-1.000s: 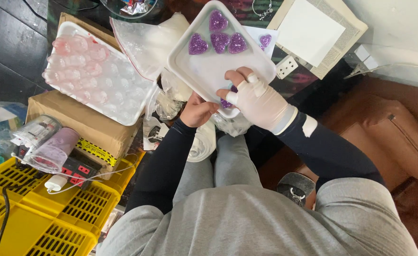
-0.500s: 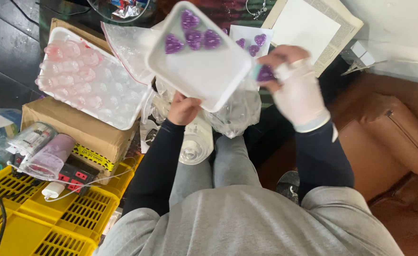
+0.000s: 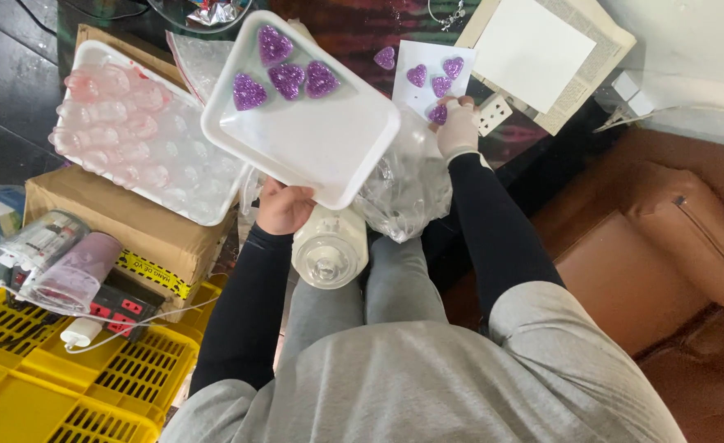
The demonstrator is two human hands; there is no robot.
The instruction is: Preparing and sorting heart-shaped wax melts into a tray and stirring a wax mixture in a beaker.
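Black long sleeves, grey top, grey trousers, white glove on right hand (image 3: 459, 125), left hand (image 3: 284, 207) bare

light: soft, even daylight, bright | glare: white tray (image 3: 329, 156) is washed pale, weak sheen on plastic bag (image 3: 403, 193) just right of tray | shadows: faint, dark floor left of tray | focus: sharp, no motion blur

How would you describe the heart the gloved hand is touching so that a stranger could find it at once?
Start at the white tray held up by the left hand. Right of it lies a white card bearing purple glitter hearts. The one meant is the purple heart at the card's near edge, the only one under the gloved right hand.
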